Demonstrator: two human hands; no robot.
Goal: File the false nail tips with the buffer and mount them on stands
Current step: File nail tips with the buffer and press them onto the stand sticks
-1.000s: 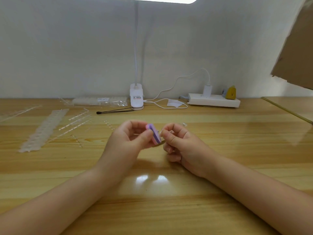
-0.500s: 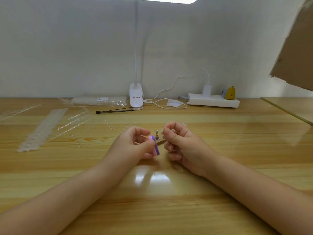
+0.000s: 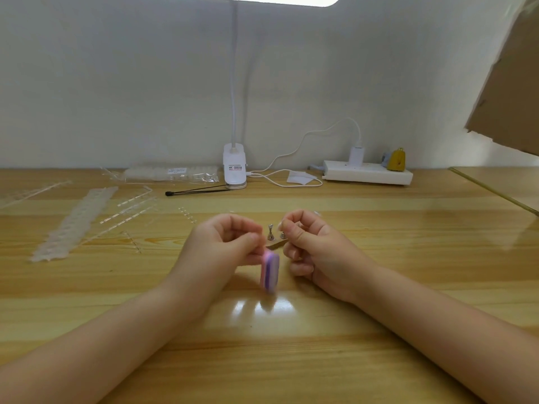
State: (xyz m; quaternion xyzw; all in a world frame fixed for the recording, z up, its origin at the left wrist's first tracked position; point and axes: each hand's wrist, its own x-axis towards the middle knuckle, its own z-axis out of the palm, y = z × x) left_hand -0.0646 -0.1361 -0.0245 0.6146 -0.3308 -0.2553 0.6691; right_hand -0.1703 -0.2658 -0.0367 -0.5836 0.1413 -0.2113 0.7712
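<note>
My left hand [image 3: 221,246] holds a pink and purple buffer block [image 3: 270,272] by its upper end; the block hangs down, blurred, just above the wooden table [image 3: 379,258]. My right hand [image 3: 309,246] has thumb and forefinger pinched together on a small clear nail tip [image 3: 280,225], which is barely visible. Between the hands stand two small metal stands [image 3: 270,231] on a tan base [image 3: 275,244]. The right fingertips are close above the right-hand stand.
A clip lamp base [image 3: 234,167], a black stick [image 3: 195,192] and a bag of nail tips [image 3: 172,174] lie at the back. A white power strip [image 3: 367,172] sits back right. Clear plastic strips [image 3: 75,223] lie at the left. Cardboard [image 3: 507,83] overhangs the right.
My left hand has drawn the buffer down and away from my right fingertips, so the block now points downward. The stands between the hands have come into view. My right hand barely moved.
</note>
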